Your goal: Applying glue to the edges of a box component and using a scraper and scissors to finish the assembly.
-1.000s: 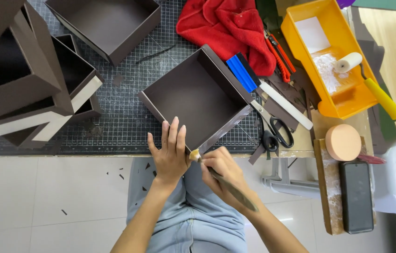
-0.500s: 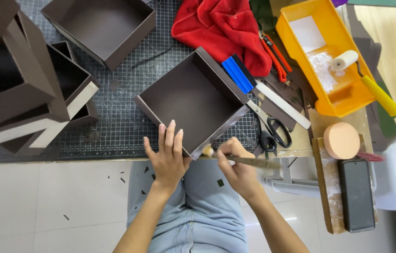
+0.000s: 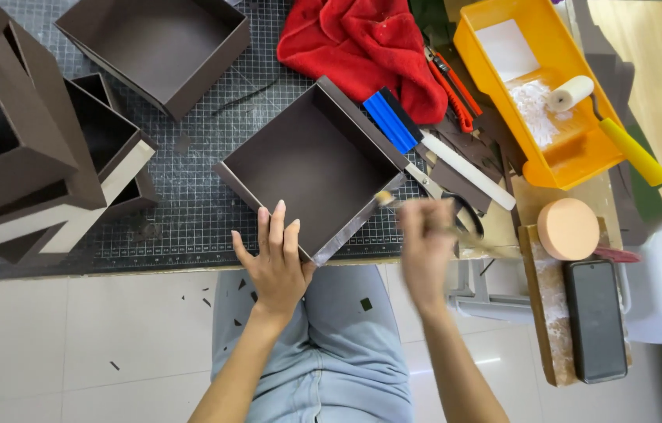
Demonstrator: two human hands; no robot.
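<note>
A dark brown open box (image 3: 311,168) sits tilted on the gridded cutting mat (image 3: 190,157). My left hand (image 3: 274,262) lies flat with fingers spread against the box's near left wall, steadying it. My right hand (image 3: 427,239), blurred by motion, grips a thin brush (image 3: 393,202) whose bristle tip touches the box's near right wall by its right corner. That wall looks shiny and pale along its length.
More brown boxes (image 3: 155,47) and a stack (image 3: 25,149) fill the left of the mat. A red cloth (image 3: 362,47), a blue scraper (image 3: 389,121), scissors (image 3: 456,207), a yellow tray (image 3: 573,157) with a roller (image 3: 573,92), a round sponge (image 3: 568,229) and a phone (image 3: 595,317) lie to the right.
My right hand swept the brush along the box's near right wall from its near corner up to its right corner. The left hand stayed pressed on the box.
</note>
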